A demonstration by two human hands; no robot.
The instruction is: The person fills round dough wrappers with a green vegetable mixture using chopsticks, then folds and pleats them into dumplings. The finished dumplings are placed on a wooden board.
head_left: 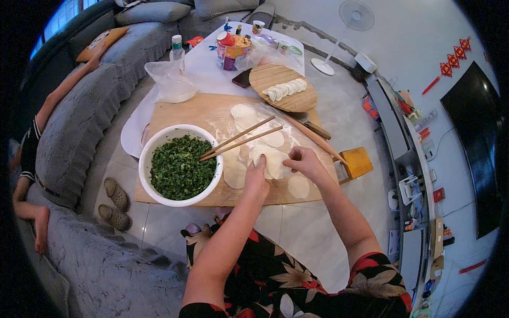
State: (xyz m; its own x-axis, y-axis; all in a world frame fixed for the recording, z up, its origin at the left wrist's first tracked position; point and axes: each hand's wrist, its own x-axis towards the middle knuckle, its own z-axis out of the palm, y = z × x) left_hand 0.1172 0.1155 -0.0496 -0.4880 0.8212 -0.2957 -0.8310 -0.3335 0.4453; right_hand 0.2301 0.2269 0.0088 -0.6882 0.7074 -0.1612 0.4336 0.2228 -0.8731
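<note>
My left hand and my right hand hold a thin round dumpling wrapper between them over the floured board. The left thumb lies on its left side, and the right fingers pinch its right edge. More wrappers lie flat around my hands, and a small stack of wrappers sits farther back. Left of my hands stands a white bowl full of chopped green filling. A pair of chopsticks rests with its tips in the filling, the other ends pointing right.
Behind the wooden board, a round board carries a row of folded dumplings. A rolling pin and a wooden-handled knife lie at right. A plastic bag, bottle and snack bucket stand farther back. Someone's legs rest on the sofa.
</note>
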